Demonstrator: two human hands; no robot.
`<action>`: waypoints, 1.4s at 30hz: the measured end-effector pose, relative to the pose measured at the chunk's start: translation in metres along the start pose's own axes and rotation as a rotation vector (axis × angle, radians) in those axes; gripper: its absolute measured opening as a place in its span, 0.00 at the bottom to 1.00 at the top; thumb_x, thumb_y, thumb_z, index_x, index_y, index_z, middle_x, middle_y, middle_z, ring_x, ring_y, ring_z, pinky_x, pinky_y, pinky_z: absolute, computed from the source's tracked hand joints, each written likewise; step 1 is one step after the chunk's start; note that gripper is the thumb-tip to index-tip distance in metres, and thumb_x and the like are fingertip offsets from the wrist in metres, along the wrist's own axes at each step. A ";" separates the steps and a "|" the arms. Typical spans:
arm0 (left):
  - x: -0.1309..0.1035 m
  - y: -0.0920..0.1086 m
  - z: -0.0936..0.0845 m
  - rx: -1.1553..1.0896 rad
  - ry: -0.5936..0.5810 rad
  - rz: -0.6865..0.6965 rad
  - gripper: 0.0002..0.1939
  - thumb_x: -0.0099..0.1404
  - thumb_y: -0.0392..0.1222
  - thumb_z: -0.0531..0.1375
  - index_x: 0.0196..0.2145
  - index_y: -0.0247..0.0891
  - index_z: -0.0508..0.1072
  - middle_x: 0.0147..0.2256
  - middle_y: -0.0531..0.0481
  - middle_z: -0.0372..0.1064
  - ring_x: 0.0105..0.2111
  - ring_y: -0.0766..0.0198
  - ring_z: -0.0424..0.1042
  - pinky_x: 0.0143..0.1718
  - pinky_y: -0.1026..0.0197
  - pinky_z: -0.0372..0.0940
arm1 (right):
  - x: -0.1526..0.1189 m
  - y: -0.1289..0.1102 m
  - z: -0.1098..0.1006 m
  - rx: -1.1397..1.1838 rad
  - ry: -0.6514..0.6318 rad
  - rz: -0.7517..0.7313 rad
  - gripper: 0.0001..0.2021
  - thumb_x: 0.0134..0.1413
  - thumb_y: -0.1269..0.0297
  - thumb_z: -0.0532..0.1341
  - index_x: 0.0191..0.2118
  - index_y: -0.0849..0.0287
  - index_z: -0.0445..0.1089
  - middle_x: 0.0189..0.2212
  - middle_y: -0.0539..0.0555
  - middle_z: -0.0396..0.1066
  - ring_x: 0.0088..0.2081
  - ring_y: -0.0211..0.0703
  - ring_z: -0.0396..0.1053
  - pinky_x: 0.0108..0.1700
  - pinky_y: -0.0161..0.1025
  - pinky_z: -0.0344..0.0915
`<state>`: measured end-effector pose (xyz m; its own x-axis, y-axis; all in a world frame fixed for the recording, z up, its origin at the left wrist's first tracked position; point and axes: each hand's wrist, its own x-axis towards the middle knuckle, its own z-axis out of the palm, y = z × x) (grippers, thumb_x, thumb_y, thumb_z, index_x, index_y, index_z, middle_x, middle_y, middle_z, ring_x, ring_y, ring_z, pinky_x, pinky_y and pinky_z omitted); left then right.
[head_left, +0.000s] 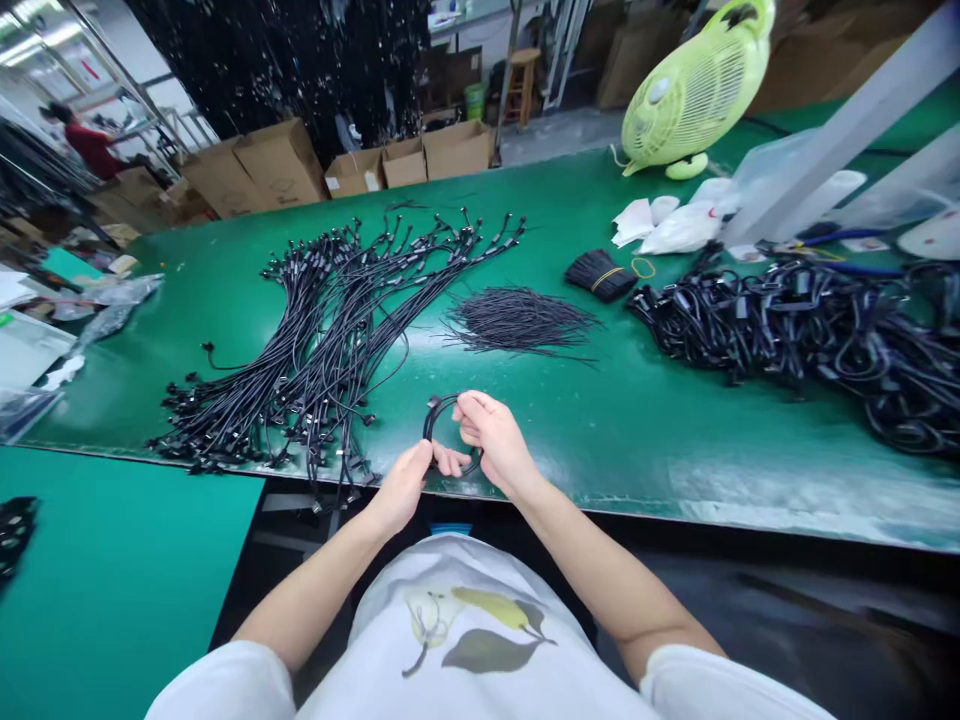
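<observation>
Between my two hands is a black cable (430, 420) bent into a loop, just above the front edge of the green table (600, 440). My left hand (411, 478) is closed on the loop's left side, its fingers reaching across beneath. At the loop's upper right, my right hand (491, 435) pinches the cable between thumb and fingers. To the left lies a large spread of straight black cables (315, 340) with connectors at their ends. Beyond my hands is a pile of thin black ties (521, 320).
A banded bundle of black ties (600, 275) lies behind the loose pile. Coiled black cables (810, 330) are heaped at the right. A light green fan (697, 90) and a grey post (840, 130) stand at the back right. Cardboard boxes (281, 165) stand beyond the table; a person sits far left.
</observation>
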<state>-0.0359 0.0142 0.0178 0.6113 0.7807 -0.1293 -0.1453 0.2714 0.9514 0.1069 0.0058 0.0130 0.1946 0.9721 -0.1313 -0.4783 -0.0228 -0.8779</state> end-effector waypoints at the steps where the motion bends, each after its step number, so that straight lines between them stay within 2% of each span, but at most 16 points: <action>1: -0.001 -0.001 0.000 -0.053 0.037 -0.013 0.26 0.65 0.61 0.54 0.22 0.37 0.65 0.23 0.51 0.62 0.32 0.61 0.67 0.50 0.53 0.60 | -0.002 0.000 0.002 0.073 -0.030 0.047 0.20 0.51 0.47 0.63 0.26 0.59 0.61 0.17 0.40 0.43 0.17 0.27 0.36 0.18 0.28 0.36; 3: -0.003 0.004 -0.002 -0.185 0.103 -0.008 0.24 0.65 0.59 0.55 0.22 0.37 0.62 0.21 0.56 0.56 0.26 0.66 0.63 0.43 0.55 0.63 | -0.007 -0.002 0.004 0.150 -0.142 0.132 0.19 0.51 0.47 0.64 0.30 0.59 0.62 0.18 0.41 0.49 0.17 0.27 0.41 0.17 0.27 0.40; 6: -0.007 0.017 -0.008 -0.311 0.107 0.031 0.19 0.65 0.53 0.59 0.26 0.37 0.63 0.24 0.57 0.53 0.27 0.67 0.61 0.35 0.61 0.63 | -0.013 0.002 0.005 0.101 -0.266 0.123 0.20 0.52 0.45 0.62 0.32 0.59 0.63 0.25 0.47 0.62 0.23 0.30 0.59 0.25 0.30 0.59; 9: -0.012 0.020 -0.007 -0.283 0.046 -0.006 0.16 0.65 0.51 0.59 0.29 0.36 0.65 0.28 0.54 0.59 0.33 0.65 0.66 0.40 0.59 0.63 | -0.016 0.012 0.005 -0.042 -0.142 -0.017 0.21 0.56 0.44 0.59 0.29 0.59 0.61 0.23 0.46 0.60 0.23 0.31 0.59 0.27 0.31 0.60; 11: -0.015 0.011 -0.001 -0.225 0.023 -0.077 0.16 0.65 0.52 0.59 0.30 0.36 0.66 0.31 0.50 0.64 0.37 0.62 0.68 0.44 0.57 0.62 | -0.017 0.018 0.005 -0.117 -0.013 -0.086 0.21 0.59 0.44 0.55 0.28 0.58 0.59 0.18 0.43 0.52 0.18 0.29 0.50 0.21 0.30 0.52; 13: -0.017 0.001 0.004 -0.145 0.053 -0.083 0.18 0.66 0.55 0.57 0.30 0.36 0.64 0.31 0.50 0.64 0.37 0.62 0.68 0.44 0.58 0.62 | -0.019 0.018 0.006 -0.205 0.039 -0.142 0.20 0.61 0.44 0.52 0.28 0.57 0.58 0.16 0.41 0.47 0.16 0.30 0.46 0.19 0.31 0.49; 15: -0.017 -0.007 0.004 -0.012 0.107 -0.002 0.20 0.67 0.57 0.53 0.29 0.38 0.62 0.27 0.53 0.60 0.33 0.63 0.67 0.42 0.59 0.62 | -0.021 0.015 0.005 -0.333 0.017 -0.220 0.21 0.62 0.45 0.52 0.27 0.57 0.59 0.19 0.45 0.53 0.20 0.32 0.54 0.23 0.32 0.56; 17: -0.016 -0.009 0.000 0.195 0.109 0.048 0.19 0.68 0.57 0.51 0.29 0.39 0.61 0.26 0.55 0.60 0.31 0.64 0.65 0.40 0.59 0.61 | -0.024 0.009 0.005 -0.401 -0.027 -0.277 0.21 0.60 0.44 0.54 0.28 0.58 0.63 0.27 0.50 0.62 0.29 0.35 0.63 0.31 0.33 0.63; 19: -0.016 -0.009 -0.006 0.392 0.063 0.029 0.18 0.69 0.56 0.51 0.31 0.38 0.64 0.26 0.54 0.63 0.30 0.64 0.65 0.39 0.59 0.60 | -0.029 0.003 0.008 -0.307 -0.082 -0.186 0.21 0.59 0.43 0.55 0.34 0.58 0.66 0.35 0.54 0.66 0.35 0.38 0.66 0.32 0.34 0.64; 21: -0.018 -0.008 -0.009 0.485 -0.008 -0.019 0.18 0.69 0.56 0.51 0.35 0.37 0.67 0.27 0.52 0.66 0.30 0.64 0.65 0.39 0.59 0.61 | -0.037 -0.002 0.013 -0.119 -0.133 -0.004 0.22 0.59 0.42 0.53 0.43 0.57 0.66 0.38 0.56 0.69 0.33 0.39 0.67 0.24 0.33 0.61; 23: -0.020 -0.009 -0.008 0.422 -0.097 -0.060 0.21 0.68 0.58 0.52 0.37 0.35 0.69 0.29 0.50 0.68 0.32 0.62 0.68 0.40 0.58 0.62 | -0.045 -0.005 0.021 0.002 -0.143 0.072 0.24 0.60 0.41 0.52 0.47 0.57 0.64 0.38 0.56 0.71 0.32 0.39 0.69 0.22 0.31 0.58; 26: -0.023 -0.013 -0.001 0.192 -0.219 -0.144 0.26 0.64 0.61 0.55 0.43 0.33 0.72 0.37 0.44 0.72 0.41 0.57 0.71 0.48 0.53 0.63 | -0.052 -0.009 0.029 -0.013 -0.092 -0.083 0.22 0.59 0.41 0.53 0.41 0.58 0.65 0.31 0.53 0.71 0.31 0.37 0.68 0.29 0.32 0.63; 28: -0.024 -0.014 0.002 0.011 -0.251 -0.234 0.28 0.60 0.62 0.60 0.46 0.34 0.72 0.40 0.42 0.73 0.46 0.53 0.71 0.51 0.50 0.63 | -0.048 -0.010 0.030 -0.015 -0.064 -0.108 0.22 0.58 0.40 0.54 0.37 0.57 0.64 0.25 0.49 0.68 0.26 0.34 0.65 0.30 0.32 0.63; 33: -0.021 -0.004 0.000 -0.245 -0.258 -0.443 0.26 0.60 0.60 0.61 0.42 0.31 0.74 0.35 0.41 0.75 0.40 0.55 0.75 0.47 0.50 0.67 | -0.026 -0.009 0.022 0.195 -0.036 0.133 0.29 0.47 0.32 0.58 0.34 0.58 0.62 0.27 0.50 0.68 0.28 0.34 0.66 0.31 0.32 0.64; 36: -0.019 0.001 -0.001 -0.276 -0.249 -0.458 0.29 0.62 0.62 0.58 0.42 0.30 0.75 0.35 0.40 0.75 0.38 0.57 0.74 0.43 0.54 0.69 | -0.022 -0.010 0.018 0.208 -0.028 0.164 0.30 0.44 0.33 0.60 0.35 0.58 0.62 0.30 0.52 0.70 0.33 0.38 0.69 0.36 0.35 0.68; 42: -0.017 0.002 0.002 -0.280 -0.248 -0.461 0.31 0.61 0.66 0.56 0.39 0.30 0.74 0.35 0.43 0.71 0.34 0.61 0.71 0.38 0.58 0.68 | -0.023 -0.015 0.013 0.142 -0.082 0.238 0.26 0.47 0.39 0.64 0.39 0.56 0.61 0.33 0.52 0.72 0.35 0.40 0.72 0.28 0.31 0.66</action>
<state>-0.0449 0.0004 0.0226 0.8187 0.4016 -0.4105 -0.0007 0.7155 0.6987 0.0985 -0.0129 0.0355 -0.0051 0.9591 -0.2830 -0.6185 -0.2254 -0.7528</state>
